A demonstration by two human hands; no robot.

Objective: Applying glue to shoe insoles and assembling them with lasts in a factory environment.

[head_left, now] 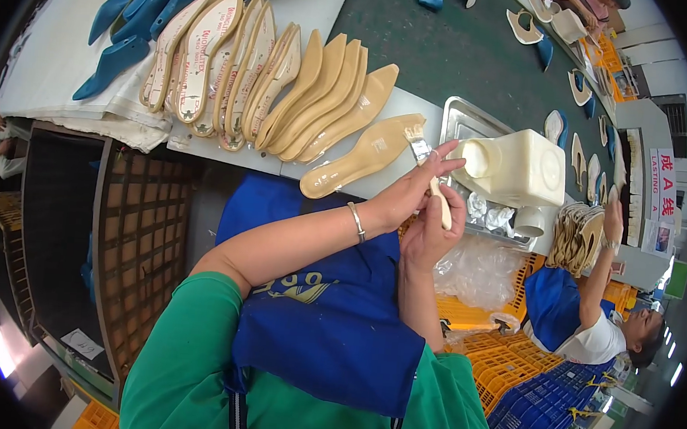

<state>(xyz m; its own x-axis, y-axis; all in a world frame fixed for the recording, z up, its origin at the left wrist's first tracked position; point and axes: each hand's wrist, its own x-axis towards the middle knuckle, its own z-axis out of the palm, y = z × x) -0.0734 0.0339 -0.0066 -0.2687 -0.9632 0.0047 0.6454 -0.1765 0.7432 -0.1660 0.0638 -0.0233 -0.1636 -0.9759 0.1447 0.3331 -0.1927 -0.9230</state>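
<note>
row of insoles (307,76) on table (197,145), tray (468,121) to right, container (526,167) on tray

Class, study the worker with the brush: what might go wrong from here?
The brush has its bristles over one end of the nearest insole, so a stroke might run past the edge. The left hand is close to the white container's mouth and might knock it. The other tan insoles sit closely packed, so a bump could shift several.
</note>
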